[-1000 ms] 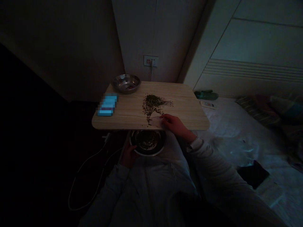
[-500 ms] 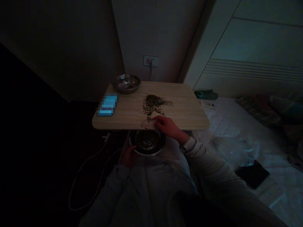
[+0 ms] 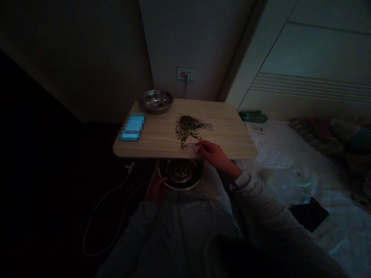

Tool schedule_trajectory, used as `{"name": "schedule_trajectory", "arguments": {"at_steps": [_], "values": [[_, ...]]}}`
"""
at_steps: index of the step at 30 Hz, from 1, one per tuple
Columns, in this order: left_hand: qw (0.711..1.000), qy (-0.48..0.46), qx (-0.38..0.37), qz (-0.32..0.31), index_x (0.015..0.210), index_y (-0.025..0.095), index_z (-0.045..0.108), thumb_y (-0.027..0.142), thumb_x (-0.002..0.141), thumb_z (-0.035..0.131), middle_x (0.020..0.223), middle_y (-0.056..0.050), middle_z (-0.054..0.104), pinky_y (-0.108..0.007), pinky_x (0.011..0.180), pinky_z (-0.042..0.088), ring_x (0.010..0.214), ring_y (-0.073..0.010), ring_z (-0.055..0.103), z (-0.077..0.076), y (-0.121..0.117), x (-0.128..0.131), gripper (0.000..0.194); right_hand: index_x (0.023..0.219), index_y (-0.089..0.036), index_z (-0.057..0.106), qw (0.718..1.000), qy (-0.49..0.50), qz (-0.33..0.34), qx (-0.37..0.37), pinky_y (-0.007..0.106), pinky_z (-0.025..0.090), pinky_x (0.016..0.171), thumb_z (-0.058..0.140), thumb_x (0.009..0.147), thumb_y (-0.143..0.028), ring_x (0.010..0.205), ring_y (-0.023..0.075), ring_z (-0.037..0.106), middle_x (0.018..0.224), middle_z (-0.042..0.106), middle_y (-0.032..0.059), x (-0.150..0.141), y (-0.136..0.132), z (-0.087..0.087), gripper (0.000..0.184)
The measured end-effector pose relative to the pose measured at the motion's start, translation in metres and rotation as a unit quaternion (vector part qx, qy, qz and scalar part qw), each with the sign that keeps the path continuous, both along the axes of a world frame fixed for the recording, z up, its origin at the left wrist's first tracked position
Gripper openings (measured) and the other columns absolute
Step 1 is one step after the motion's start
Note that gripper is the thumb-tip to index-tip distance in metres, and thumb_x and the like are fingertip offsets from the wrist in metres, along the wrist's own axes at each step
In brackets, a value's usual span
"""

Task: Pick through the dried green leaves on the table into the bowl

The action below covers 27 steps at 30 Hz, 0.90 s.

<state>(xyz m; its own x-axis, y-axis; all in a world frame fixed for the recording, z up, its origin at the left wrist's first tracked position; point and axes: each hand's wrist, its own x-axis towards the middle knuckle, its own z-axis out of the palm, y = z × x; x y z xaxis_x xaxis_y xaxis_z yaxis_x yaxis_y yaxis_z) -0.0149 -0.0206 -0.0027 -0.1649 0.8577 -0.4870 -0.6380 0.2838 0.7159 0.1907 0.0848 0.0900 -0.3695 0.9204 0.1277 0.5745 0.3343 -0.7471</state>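
A pile of small dark beans (image 3: 189,129) lies on a light wooden table (image 3: 232,135). My right hand (image 3: 213,153) rests at the table's near edge, just below the pile, its fingers pinched on a pale thin card (image 3: 189,145) that touches the lowest beans. Below the table edge my left hand (image 3: 158,189) grips the rim of a steel bowl (image 3: 181,173) that holds beans. The room is very dark.
A second steel bowl (image 3: 155,101) stands at the table's far left corner, and a blue blurred object (image 3: 132,127) lies on the left side. A wall socket (image 3: 185,73) with a cable sits behind. A bed with a dark flat object (image 3: 308,213) is on the right.
My right hand slid left along the near edge with the card, then came back right to the foot of the pile. The bowl and left hand stayed in place.
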Motion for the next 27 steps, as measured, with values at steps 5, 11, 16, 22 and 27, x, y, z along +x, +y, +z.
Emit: {"name": "schedule_trajectory", "arguments": {"at_steps": [5,11,16,22,27], "values": [[1.0,0.006,0.012,-0.004,0.118,0.029,0.058,0.018,0.062,0.066,0.123,-0.004,0.062,-0.042,0.081,0.055,0.115,-0.0306,0.055,-0.002,0.0,-0.001,0.058,0.1,-0.015,0.064,1.0,0.012,-0.028,0.009,0.024,0.042,0.064,0.048,0.081,-0.023,0.065,0.0132,0.057,0.073,0.066,0.002,0.007,0.0,0.0,0.025],[1.0,-0.009,-0.02,0.007,0.116,0.029,0.058,0.017,0.059,0.066,0.119,-0.004,0.064,-0.042,0.08,0.055,0.114,-0.0313,0.055,0.001,0.002,0.001,0.059,0.097,-0.015,0.065,0.999,-0.007,-0.032,0.001,0.023,0.041,0.061,0.05,0.08,-0.019,0.062,0.0123,0.055,0.069,0.064,0.0009,0.0,-0.003,-0.002,0.023],[1.0,-0.008,-0.025,0.003,0.116,0.029,0.058,0.017,0.058,0.066,0.117,-0.003,0.065,-0.042,0.08,0.055,0.113,-0.0308,0.056,0.004,0.002,0.002,0.06,0.1,-0.015,0.065,0.999,-0.012,-0.033,-0.001,0.024,0.041,0.062,0.05,0.08,-0.019,0.062,0.0125,0.055,0.071,0.065,0.0016,-0.002,-0.003,-0.003,0.025],[1.0,-0.009,-0.021,0.016,0.109,0.027,0.061,0.016,0.058,0.067,0.111,-0.004,0.067,-0.041,0.08,0.055,0.112,-0.0306,0.056,0.001,0.002,0.002,0.053,0.099,-0.015,0.065,0.999,-0.018,-0.045,0.012,0.024,0.04,0.062,0.049,0.079,-0.02,0.062,0.013,0.055,0.069,0.064,0.0017,0.003,-0.003,-0.007,0.026],[1.0,0.0,-0.005,0.011,0.106,0.027,0.062,0.016,0.057,0.067,0.111,-0.003,0.067,-0.04,0.081,0.054,0.113,-0.0296,0.055,-0.002,0.002,0.0,0.05,0.102,-0.015,0.065,0.997,-0.032,-0.066,0.001,0.026,0.041,0.063,0.049,0.081,-0.023,0.064,0.0145,0.056,0.071,0.065,0.0029,0.011,-0.002,-0.008,0.028]]}}
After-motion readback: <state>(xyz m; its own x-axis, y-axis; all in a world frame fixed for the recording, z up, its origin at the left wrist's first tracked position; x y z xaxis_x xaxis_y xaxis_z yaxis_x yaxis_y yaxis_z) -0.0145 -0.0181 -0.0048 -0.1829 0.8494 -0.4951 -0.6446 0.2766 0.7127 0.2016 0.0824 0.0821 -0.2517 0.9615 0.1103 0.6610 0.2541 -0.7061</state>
